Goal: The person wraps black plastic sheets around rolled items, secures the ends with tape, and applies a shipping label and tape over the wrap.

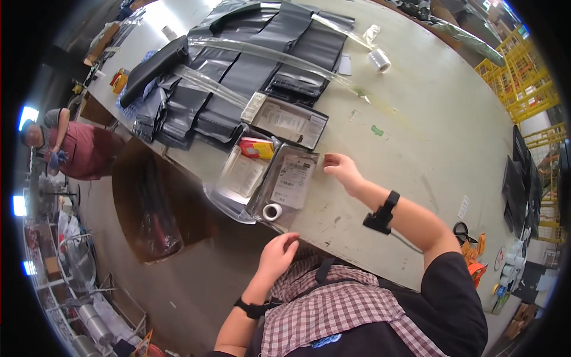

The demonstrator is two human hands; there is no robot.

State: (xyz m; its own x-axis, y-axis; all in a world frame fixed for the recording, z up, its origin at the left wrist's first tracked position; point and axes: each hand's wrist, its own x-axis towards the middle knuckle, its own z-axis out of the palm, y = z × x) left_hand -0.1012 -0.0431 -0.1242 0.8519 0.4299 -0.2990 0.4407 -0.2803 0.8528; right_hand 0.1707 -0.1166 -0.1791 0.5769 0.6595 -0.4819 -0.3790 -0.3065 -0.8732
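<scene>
My right hand (345, 171) is over the table, its thumb and fingers curled into a pinch just right of a shallow grey tray. Whatever lies between those fingertips, if anything, is too small to make out. My left hand (278, 256) hangs at the table's front edge below the tray, fingers bent together; what they hold, if anything, does not show. Inside the tray lie white printed labels (292, 181) and a small white roll (272, 212). Left of it, an open box (238, 178) holds papers and a red-and-yellow packet (256, 148). Another box (317, 131) with labels sits just beyond.
Black plastic mailer bags (262, 56) cover the far left of the table (410, 143), with clear strips across them. A clear tape roll (379, 60) lies farther back. Black-handled scissors (464, 231) rest at right. A brown bin (151, 208) stands left; a person (77, 146) is beyond.
</scene>
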